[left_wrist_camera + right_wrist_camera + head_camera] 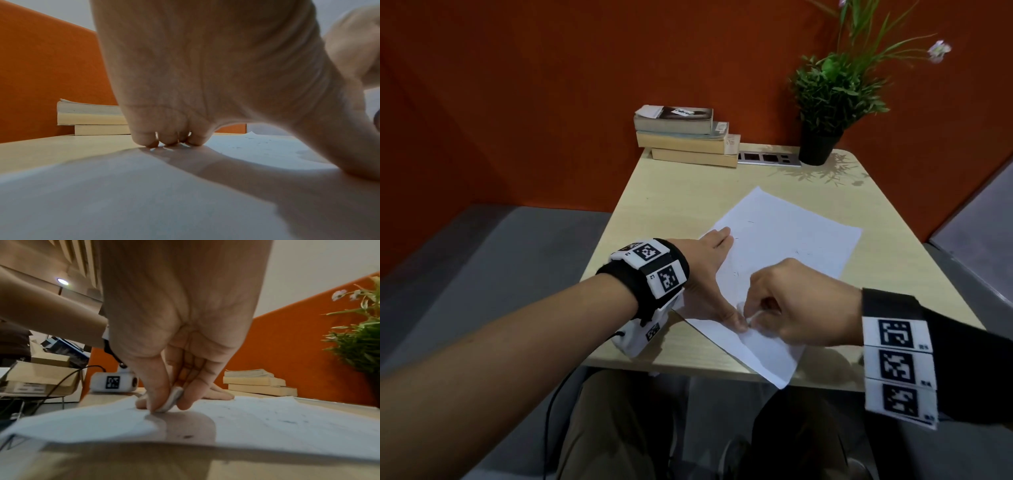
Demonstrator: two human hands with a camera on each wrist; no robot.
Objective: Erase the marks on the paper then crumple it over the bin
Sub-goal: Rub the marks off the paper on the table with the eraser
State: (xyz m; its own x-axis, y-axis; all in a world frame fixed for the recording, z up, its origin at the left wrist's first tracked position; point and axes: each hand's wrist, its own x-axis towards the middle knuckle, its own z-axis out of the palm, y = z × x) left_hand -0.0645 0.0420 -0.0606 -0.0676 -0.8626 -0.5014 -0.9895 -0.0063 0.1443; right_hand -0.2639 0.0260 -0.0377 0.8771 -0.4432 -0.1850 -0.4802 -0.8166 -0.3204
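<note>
Right hand (pixel 798 305) curled down over the near half of the paper (pixel 784 246), thumb and forefinger pinching a small white eraser (pixel 171 400) with its lower edge touching the sheet. Left hand (pixel 709 274) spread flat on the paper's left side, fingers (pixel 168 139) straight and pressing down near the sheet's left edge, thumb stretched toward the right hand and lying just beside the eraser. Both wrists wrapped in black bands carrying white blocks with square black-and-white markers. Paper lying at an angle on the pale wooden table (pixel 681 198), one corner hanging over the near edge, a slight buckle in the sheet by the eraser; a few faint dark marks (pixel 736 273) scattered across the middle and far part of the sheet. Near corner of the paper, in the right wrist view, lifted a little off the table with a dark drawn line on it. Stack of books (pixel 688 137) at the far left of the table against the orange wall (pixel 551 85), a silver socket strip (pixel 768 158) beside it, and a potted plant (pixel 828 99) in a black pot at the far right corner. Grey floor to either side, trousered knees below the table's near edge.
</note>
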